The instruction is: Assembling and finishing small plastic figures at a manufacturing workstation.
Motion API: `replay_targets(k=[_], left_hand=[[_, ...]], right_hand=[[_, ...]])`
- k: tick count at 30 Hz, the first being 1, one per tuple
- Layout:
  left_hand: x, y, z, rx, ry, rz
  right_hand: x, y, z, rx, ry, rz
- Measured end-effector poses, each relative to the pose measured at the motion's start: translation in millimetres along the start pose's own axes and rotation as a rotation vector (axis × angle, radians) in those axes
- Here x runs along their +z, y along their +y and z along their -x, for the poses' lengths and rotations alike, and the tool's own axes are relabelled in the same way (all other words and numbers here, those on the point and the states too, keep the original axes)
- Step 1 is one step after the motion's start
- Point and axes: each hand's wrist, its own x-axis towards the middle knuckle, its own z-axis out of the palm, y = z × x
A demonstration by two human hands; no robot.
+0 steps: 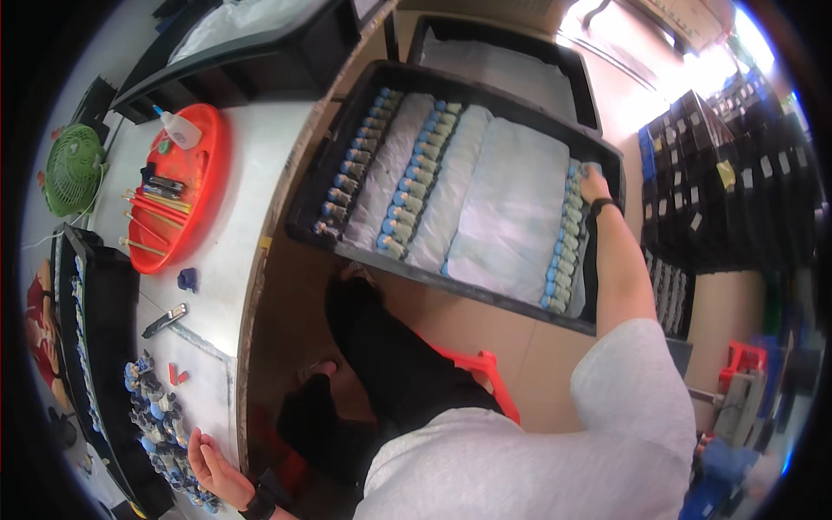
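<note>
Right hand (594, 185) extended to far corner of large black tray (451, 80) on floor, at upper end of rightmost row of blue-capped pieces (565, 251). Fingers curled down onto topmost piece of that row; firm grasp or mere touch cannot be told. Dark band at right wrist, grey sleeve above.

Tray lined with pale sheets (511, 208) laid in strips. Further rows of blue-capped pieces (416, 178) standing between strips, one more row along left wall. Second black tray (507, 39) just beyond first, also lined pale.

Left hand (211, 468) resting at near edge of white table (234, 217), palm up, fingers loosely spread, nothing held. Dark band at left wrist. Hand just beside, possibly touching, loose heap of small blue and grey pieces (156, 416) on table.

Also on table: long black tray (108, 347) to left of heap, holding row of similar pieces along far wall; round red tray (186, 186) with sticks, dark tools and white squeeze bottle (180, 130); small dark blue block (187, 278); black and silver cutter (163, 320); small red item (177, 373). Green fan (74, 169) at far left edge.

Dark trouser legs and orange stool (481, 368) below, between table and floor tray. Stacked dark bins (728, 182) at right.
</note>
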Motion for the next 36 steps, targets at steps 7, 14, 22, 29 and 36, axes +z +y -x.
replay_targets(k=[7, 14, 22, 29, 36], left_hand=[[-1.7, -4.3, -4.0, -0.007, -0.014, -0.012], [-9.4, -5.5, -6.0, 0.023, -0.055, -0.011], [8.0, 0.7, 0.1, 0.079, -0.034, -0.013], [17.7, 8.9, 4.5, 0.128, -0.009, 0.017], [15.6, 5.7, 3.1, 0.141, -0.009, 0.021]], right_hand=[[-48.8, -45.1, 71.0, -0.278, -0.08, -0.201], [-66.4, -45.0, 188.0, -0.327, -0.64, -0.133], [-62.9, -41.1, 210.8, -0.294, -0.636, 0.074], [-57.7, -41.9, 208.6, -0.399, -0.448, 0.076], [-55.6, -43.9, 172.9, -0.124, -0.523, -0.144]])
